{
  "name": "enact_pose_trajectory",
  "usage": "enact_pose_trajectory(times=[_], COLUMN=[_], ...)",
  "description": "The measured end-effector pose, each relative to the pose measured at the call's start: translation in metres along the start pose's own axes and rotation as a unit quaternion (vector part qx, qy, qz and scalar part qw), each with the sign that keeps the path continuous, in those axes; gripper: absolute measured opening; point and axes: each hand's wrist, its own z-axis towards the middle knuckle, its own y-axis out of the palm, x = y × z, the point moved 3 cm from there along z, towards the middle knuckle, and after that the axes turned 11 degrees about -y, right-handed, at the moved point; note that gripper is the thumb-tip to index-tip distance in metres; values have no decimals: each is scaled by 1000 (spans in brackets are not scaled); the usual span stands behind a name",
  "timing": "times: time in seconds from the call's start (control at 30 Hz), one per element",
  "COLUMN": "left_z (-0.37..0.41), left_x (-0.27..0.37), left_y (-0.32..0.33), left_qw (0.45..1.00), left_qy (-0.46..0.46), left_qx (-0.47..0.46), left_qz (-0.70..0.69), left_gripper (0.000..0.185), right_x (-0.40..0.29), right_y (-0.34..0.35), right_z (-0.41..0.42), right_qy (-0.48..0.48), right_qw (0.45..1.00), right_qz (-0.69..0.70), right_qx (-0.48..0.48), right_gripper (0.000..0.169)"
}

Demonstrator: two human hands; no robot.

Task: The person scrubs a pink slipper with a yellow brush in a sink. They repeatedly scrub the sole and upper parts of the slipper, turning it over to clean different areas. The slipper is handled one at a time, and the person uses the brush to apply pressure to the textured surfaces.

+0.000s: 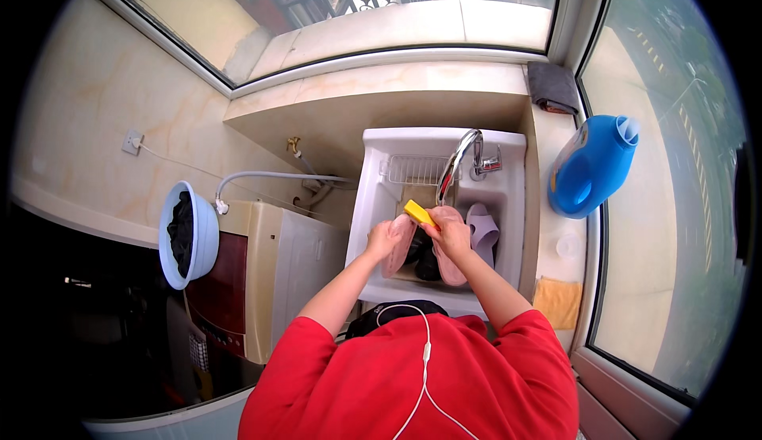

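Note:
My left hand grips a pink slipper by its upper end, over the white sink. In my right hand is a yellow block-shaped scrubber, its free end close to the top of that slipper. The second pink slipper lies under my right hand and wrist; whether that hand also holds it is hidden. A lilac slipper leans against the basin's right side. Between the pink slippers, dark items show lower in the basin.
A chrome faucet arches over the basin, near a wire rack. Rightward, the ledge bears a blue detergent jug, an orange cloth and a dark folded cloth. Leftward, a light-blue basin sits on a washing machine.

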Motion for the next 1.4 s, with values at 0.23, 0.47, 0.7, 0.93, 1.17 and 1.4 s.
enact_pose_trajectory(times=[0.23,0.47,0.7,0.93,1.17,1.4], left_z=[9,7,7,-9,-17,-19], left_x=[-5,19,9,12,18,23], left_y=[14,23,17,18,5,-3], left_qw=[1000,999,987,954,894,896], left_qy=[-26,-43,-92,-55,-119,-135], left_qx=[5,-16,-25,-55,-81,-178], left_qz=[15,-23,-132,-288,-423,-385], left_gripper=[22,23,21,26,31,34], right_x=[-31,-3,-53,5,35,58], right_y=[3,6,8,31,74,71], right_z=[-7,3,-3,7,-8,0], right_qy=[-52,39,27,101,255,242], right_qw=[998,997,1000,984,841,875], right_qz=[-10,47,15,128,473,417], right_qx=[-21,43,7,69,59,48], right_gripper=[47,40,41,40,30,28])
